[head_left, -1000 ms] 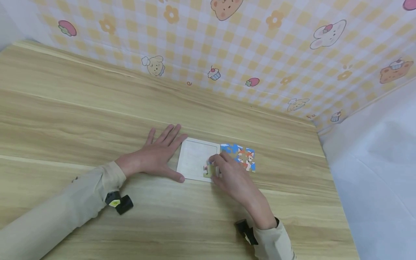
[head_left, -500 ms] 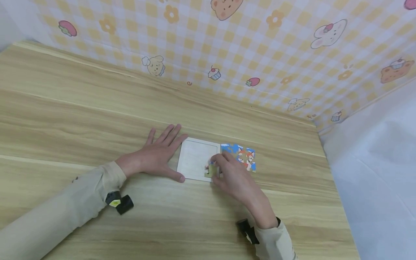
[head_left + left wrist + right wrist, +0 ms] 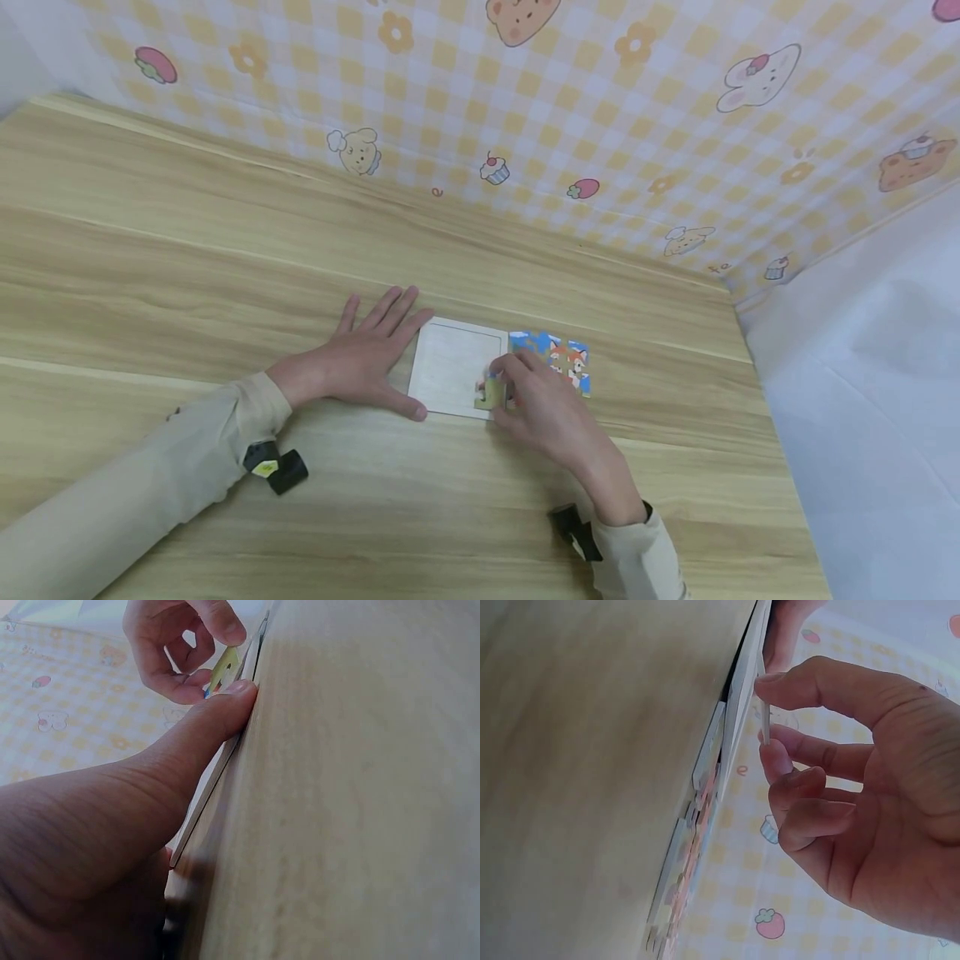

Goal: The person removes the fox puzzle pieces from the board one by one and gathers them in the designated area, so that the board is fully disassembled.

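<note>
A white square puzzle board (image 3: 450,362) with a thin inner outline lies on the table. My left hand (image 3: 360,362) is spread out at its left side, thumb and index finger touching that edge. In the left wrist view the left thumb (image 3: 202,724) presses on the board's rim. My right hand (image 3: 543,408) pinches a yellow-green puzzle piece (image 3: 490,393) between thumb and fingers, over the board's lower right corner. The right wrist view shows this piece (image 3: 765,720) edge-on, a little off the board's surface.
Several puzzle pieces (image 3: 573,358) with a fox picture and blue sky lie against the board's right side, partly hidden by the right hand. The wooden table (image 3: 420,500) meets a yellow checked cloth (image 3: 450,100) at the back and a white sheet (image 3: 862,400) at the right.
My right hand has shifted slightly to the right with the puzzle piece, closer to the board's lower right corner. The left hand and the board have stayed put.
</note>
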